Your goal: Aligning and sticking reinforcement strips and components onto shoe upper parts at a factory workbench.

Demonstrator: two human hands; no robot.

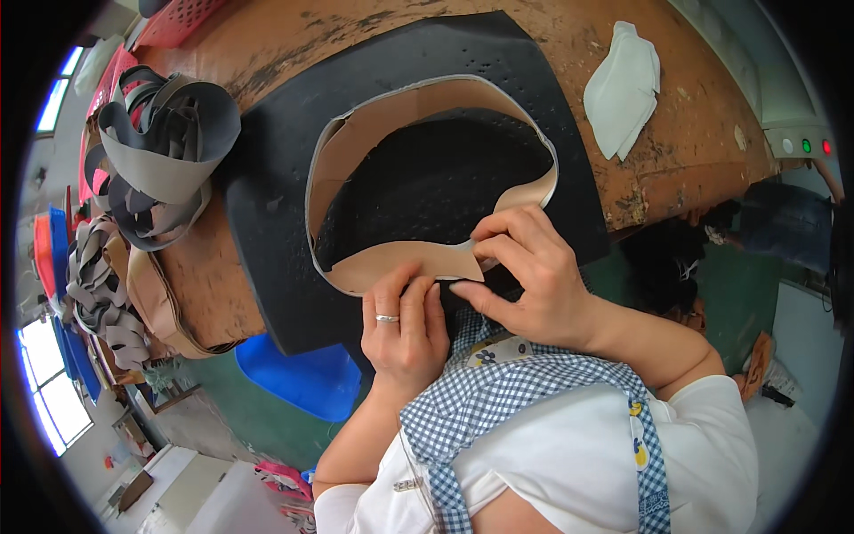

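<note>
A wide tan band (391, 265) with a pale edge stands on its side, curved into a large loop on a black mat (569, 169). My left hand (402, 334) wears a ring and is closed at the near side of the loop, its fingertips on the band's lower edge. Just to its right, my right hand (544, 280) pinches the band where its two ends come together. Thumb and fingers there cover part of the join, so I cannot see whether the ends overlap or only meet.
The mat lies on a worn wooden table (703, 147). Grey and black strips (173, 147) are heaped at its left. White cut pieces (623, 93) lie at the far right. Below the table's near edge is a blue plastic thing (298, 378). Another person (787, 222) is at the right.
</note>
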